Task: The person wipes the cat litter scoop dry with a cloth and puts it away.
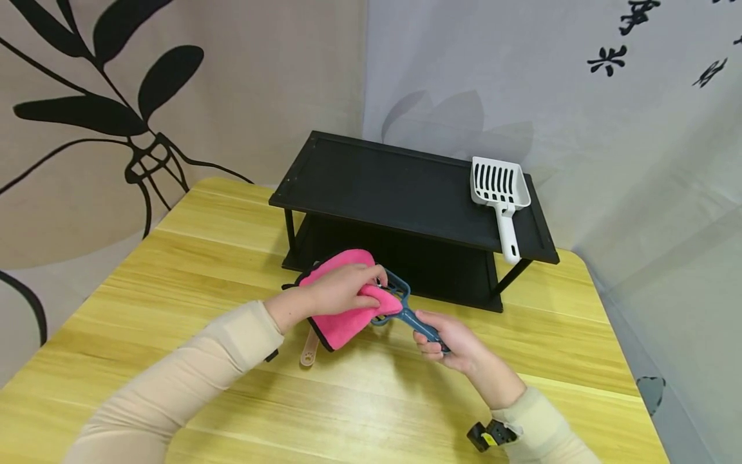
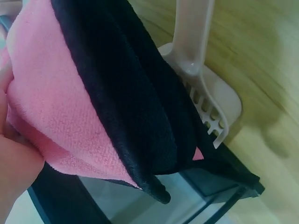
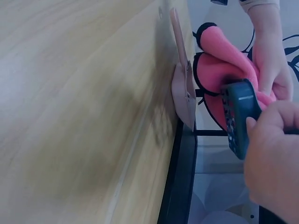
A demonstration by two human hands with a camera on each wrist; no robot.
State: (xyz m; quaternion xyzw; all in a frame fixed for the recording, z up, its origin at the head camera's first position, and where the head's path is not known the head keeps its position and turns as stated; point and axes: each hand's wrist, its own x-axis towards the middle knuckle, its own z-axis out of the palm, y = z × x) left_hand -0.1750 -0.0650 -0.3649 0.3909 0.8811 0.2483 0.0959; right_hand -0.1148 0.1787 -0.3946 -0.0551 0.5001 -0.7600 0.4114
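My left hand [image 1: 342,290] grips a pink cloth [image 1: 342,328] with black edging. It holds the cloth against the slotted head of a blue litter scoop [image 1: 423,327], covering part of that head. My right hand [image 1: 458,343] has its fingers wrapped round the scoop's handle and keeps it above the table. In the right wrist view the scoop's dark head [image 3: 242,116] shows side-on with pink cloth behind it. Below the cloth, a pale pink litter scoop [image 2: 224,93] lies on the table; from the head only its handle [image 1: 310,349] with a paw mark shows.
A black two-tier rack [image 1: 371,183] stands at the back of the wooden table [image 1: 359,412]. On its top right lies a white litter scoop [image 1: 503,187], its handle jutting over the front edge. Printed curtains hang behind.
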